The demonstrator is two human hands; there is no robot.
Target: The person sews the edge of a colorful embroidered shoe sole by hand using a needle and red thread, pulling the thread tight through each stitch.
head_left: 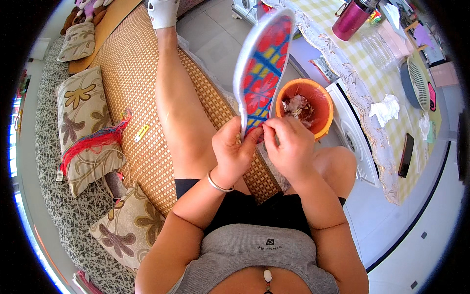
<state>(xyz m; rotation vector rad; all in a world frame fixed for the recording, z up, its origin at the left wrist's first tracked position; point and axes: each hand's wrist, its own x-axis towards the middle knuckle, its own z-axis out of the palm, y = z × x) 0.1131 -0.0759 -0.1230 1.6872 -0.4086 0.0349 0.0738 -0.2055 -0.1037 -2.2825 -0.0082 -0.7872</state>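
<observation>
An embroidered insole (pixel 264 73), white-rimmed with red flowers and blue and yellow lines, stands up in front of me with its narrow end down. My left hand (pixel 232 147) grips that lower end, thumb laid against the edge. Right beside it, my right hand (pixel 290 147) is closed in a pinch at the insole's lower right edge. Whatever lies between those fingertips is too small to make out. A skein of red and blue thread (pixel 100 139) lies over a cushion to my left, near a small yellow tool (pixel 142 133) on the woven mat.
An orange bucket (pixel 323 105) with scraps inside stands just beyond my right hand. To the right, a table with a checked cloth (pixel 338 49) bears a purple flask (pixel 353 20), crumpled tissue (pixel 385 109), a basket (pixel 417 81) and a black phone (pixel 406 155). Patterned cushions (pixel 81 98) line the sofa.
</observation>
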